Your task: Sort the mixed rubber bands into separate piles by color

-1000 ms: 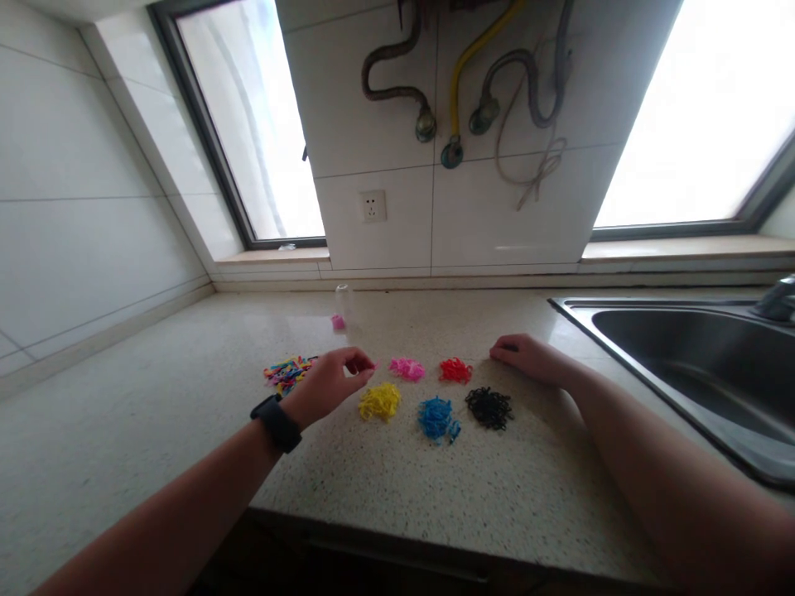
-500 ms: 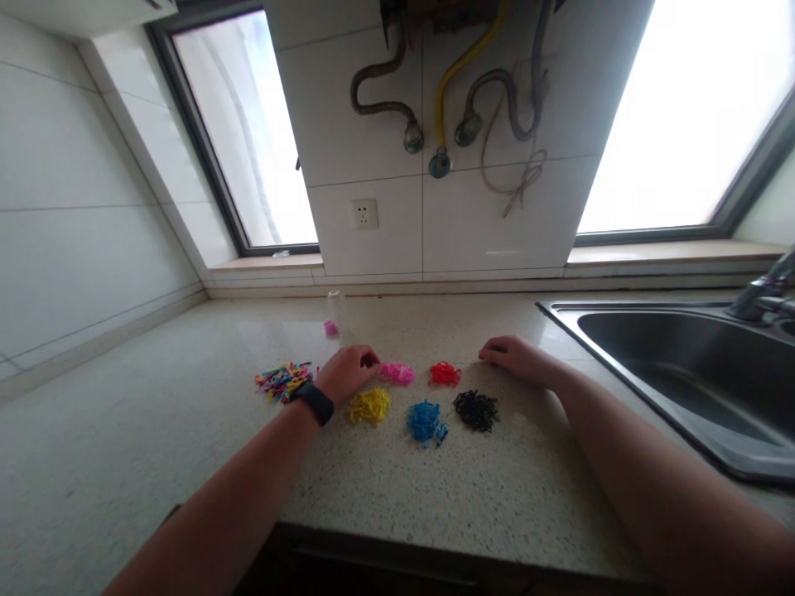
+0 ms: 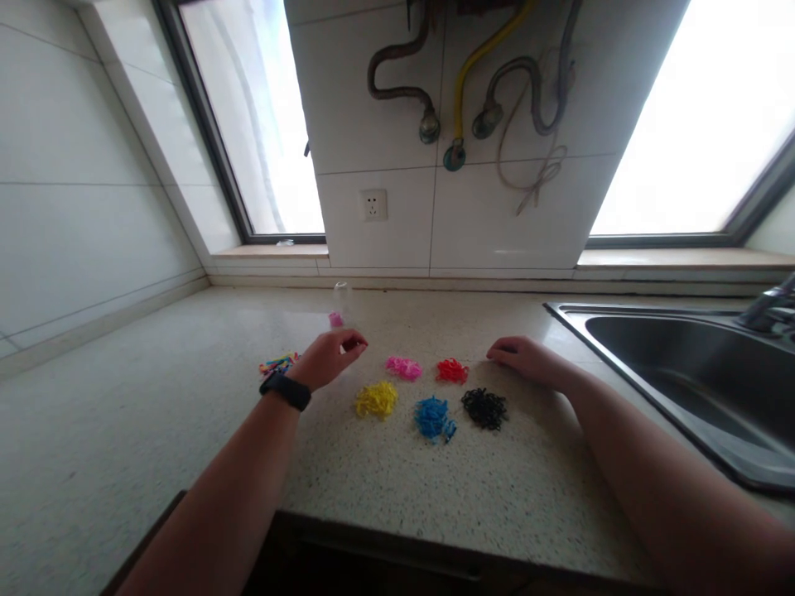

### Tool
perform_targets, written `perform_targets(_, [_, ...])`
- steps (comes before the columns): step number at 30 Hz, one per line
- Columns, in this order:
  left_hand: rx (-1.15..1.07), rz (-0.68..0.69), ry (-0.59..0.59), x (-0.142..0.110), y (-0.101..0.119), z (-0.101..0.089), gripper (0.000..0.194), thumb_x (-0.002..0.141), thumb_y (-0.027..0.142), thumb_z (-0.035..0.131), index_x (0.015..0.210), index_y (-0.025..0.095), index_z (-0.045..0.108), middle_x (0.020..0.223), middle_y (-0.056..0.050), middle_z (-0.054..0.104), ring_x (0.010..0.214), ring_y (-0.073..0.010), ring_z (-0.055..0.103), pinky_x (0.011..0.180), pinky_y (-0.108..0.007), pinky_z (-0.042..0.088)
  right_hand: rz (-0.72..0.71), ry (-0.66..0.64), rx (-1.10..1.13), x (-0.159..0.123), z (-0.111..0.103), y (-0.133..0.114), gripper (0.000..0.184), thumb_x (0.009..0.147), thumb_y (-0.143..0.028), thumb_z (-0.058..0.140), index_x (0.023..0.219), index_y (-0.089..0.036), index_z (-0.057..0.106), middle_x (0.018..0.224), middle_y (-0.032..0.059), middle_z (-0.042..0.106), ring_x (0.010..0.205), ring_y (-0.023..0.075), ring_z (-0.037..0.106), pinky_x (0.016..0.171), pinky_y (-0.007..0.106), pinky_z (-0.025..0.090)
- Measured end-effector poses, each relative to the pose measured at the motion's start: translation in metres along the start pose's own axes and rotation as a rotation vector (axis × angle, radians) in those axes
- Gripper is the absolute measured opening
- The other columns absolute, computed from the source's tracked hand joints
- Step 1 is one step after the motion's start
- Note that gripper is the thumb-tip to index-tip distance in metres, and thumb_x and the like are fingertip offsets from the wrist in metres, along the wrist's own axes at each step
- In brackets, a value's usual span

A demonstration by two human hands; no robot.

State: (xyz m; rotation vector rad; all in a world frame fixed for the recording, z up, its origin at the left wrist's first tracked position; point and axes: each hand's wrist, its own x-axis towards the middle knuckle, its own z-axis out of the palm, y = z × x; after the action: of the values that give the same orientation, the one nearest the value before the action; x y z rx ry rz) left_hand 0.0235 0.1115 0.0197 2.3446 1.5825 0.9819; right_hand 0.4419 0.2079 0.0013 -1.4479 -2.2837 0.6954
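My left hand [image 3: 332, 356], with a dark watch on its wrist, hovers over the counter left of a pile of pink rubber bands [image 3: 403, 368]. Its thumb and index finger are pinched together; whatever may be between them is too small to make out. Partly hidden behind that wrist lies a heap of mixed-colour bands [image 3: 278, 363]. Resting on the counter, my right hand [image 3: 522, 358] is loosely open beside a pile of red bands [image 3: 452, 370] and holds nothing visible. Yellow [image 3: 376, 400], blue [image 3: 433, 418] and black bands [image 3: 484, 408] form separate piles nearer me.
A clear bottle [image 3: 342, 300] stands at the back with a pink cap-like piece [image 3: 335, 319] beside it. To the right is a steel sink [image 3: 565, 319] with a faucet [image 3: 770, 306]. The tiled wall carries a socket [image 3: 373, 204] and hoses. The counter's front edge [image 3: 397, 530] runs below.
My left hand has moved left, away from the pink pile, and now covers more of the mixed heap. My right hand stays in place. The view has shifted slightly.
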Motion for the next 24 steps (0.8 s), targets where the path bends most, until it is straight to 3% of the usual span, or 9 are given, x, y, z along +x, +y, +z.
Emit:
perform_targets(3, [0.050, -0.065, 0.075, -0.004, -0.020, -0.019, 0.030, 0.093, 0.040, 0.051, 0.096, 0.019, 0.072, 0.083, -0.004, 0.071, 0.072, -0.0160, 0.061, 0.068, -0.027, 0.044, 0.001, -0.009, -0.016, -0.001, 0.001, 0.000, 0.039, 0.087, -0.052, 0.054, 0.092, -0.020, 0.073, 0.086, 0.0058, 0.073, 0.078, 0.0215, 0.064, 0.072, 0.033, 0.047])
perform_targets(9, [0.074, -0.384, 0.282, -0.014, -0.079, -0.055, 0.037, 0.087, 0.043, 0.051, 0.095, 0.017, 0.075, 0.075, -0.005, 0.071, 0.071, -0.0197, 0.063, 0.062, -0.027, 0.042, -0.002, 0.008, 0.023, -0.003, 0.002, -0.002, 0.040, 0.084, -0.054, 0.056, 0.091, -0.019, 0.074, 0.089, 0.0073, 0.074, 0.081, 0.0222, 0.065, 0.074, 0.033, 0.048])
perform_targets(12, [0.058, -0.440, 0.335, -0.015, -0.096, -0.059, 0.041, 0.086, 0.043, 0.048, 0.096, 0.014, 0.075, 0.073, -0.006, 0.070, 0.070, -0.0206, 0.063, 0.062, -0.027, 0.042, -0.009, 0.053, 0.059, -0.004, 0.002, -0.004, 0.042, 0.083, -0.055, 0.058, 0.092, -0.018, 0.073, 0.086, 0.0082, 0.073, 0.076, 0.0211, 0.064, 0.070, 0.033, 0.048])
perform_targets(15, [0.027, -0.443, 0.332, -0.012, -0.099, -0.055, 0.041, 0.085, 0.044, 0.049, 0.095, 0.015, 0.076, 0.071, -0.005, 0.070, 0.067, -0.0195, 0.063, 0.061, -0.026, 0.042, -0.040, 0.155, 0.127, -0.001, 0.002, -0.014, 0.043, 0.082, -0.055, 0.059, 0.096, -0.018, 0.072, 0.086, 0.0095, 0.073, 0.075, 0.0209, 0.063, 0.067, 0.033, 0.048])
perform_targets(19, [-0.010, -0.433, 0.323, -0.008, -0.096, -0.049, 0.040, 0.085, 0.044, 0.049, 0.093, 0.015, 0.076, 0.069, -0.004, 0.069, 0.064, -0.0184, 0.062, 0.059, -0.026, 0.041, -0.158, 0.228, 0.167, 0.010, 0.008, -0.054, 0.039, 0.084, -0.052, 0.056, 0.097, -0.018, 0.071, 0.082, 0.0078, 0.070, 0.074, 0.0194, 0.061, 0.065, 0.031, 0.047])
perform_targets(24, [-0.043, -0.424, 0.323, -0.006, -0.096, -0.047, 0.040, 0.084, 0.043, 0.050, 0.092, 0.014, 0.076, 0.069, -0.004, 0.069, 0.063, -0.0177, 0.061, 0.059, -0.026, 0.041, -0.359, 0.032, 0.026, 0.022, 0.030, -0.137, 0.029, 0.087, -0.041, 0.057, 0.097, -0.018, 0.072, 0.078, 0.0044, 0.068, 0.068, 0.0154, 0.057, 0.063, 0.028, 0.043])
